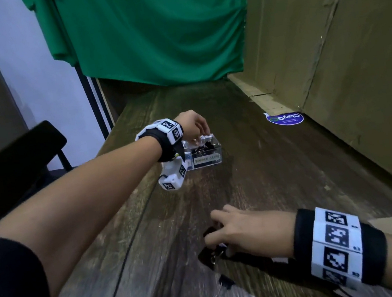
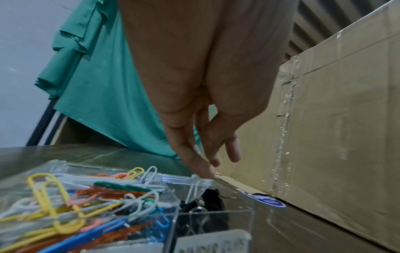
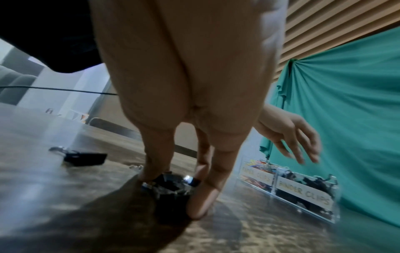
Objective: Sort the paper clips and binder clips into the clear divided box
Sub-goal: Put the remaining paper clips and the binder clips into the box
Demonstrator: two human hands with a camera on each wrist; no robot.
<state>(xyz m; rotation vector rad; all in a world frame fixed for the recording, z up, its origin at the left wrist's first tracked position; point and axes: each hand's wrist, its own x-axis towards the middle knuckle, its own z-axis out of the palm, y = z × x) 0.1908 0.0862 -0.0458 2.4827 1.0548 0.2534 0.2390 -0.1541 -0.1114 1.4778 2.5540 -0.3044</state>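
The clear divided box [image 1: 207, 162] stands mid-table. In the left wrist view its left compartment holds colourful paper clips [image 2: 75, 196] and its right one black binder clips [image 2: 207, 200]. My left hand [image 1: 196, 125] hovers over the binder clip side, fingers [image 2: 207, 154] straight and loose, holding nothing. Nearer me, my right hand [image 1: 226, 229] reaches down to the table and pinches a black binder clip [image 3: 168, 183] between thumb and fingers [image 3: 201, 196]. Another loose binder clip [image 1: 225, 282] lies just in front of it, also seen as a binder clip [image 3: 84, 158] in the right wrist view.
A large cardboard box [image 1: 327, 54] walls the table's right side, with a blue round sticker [image 1: 285, 118] at its foot. Green cloth [image 1: 148, 29] hangs behind the dark wooden table [image 1: 283, 186]. A black chair [image 1: 15, 161] stands at the left.
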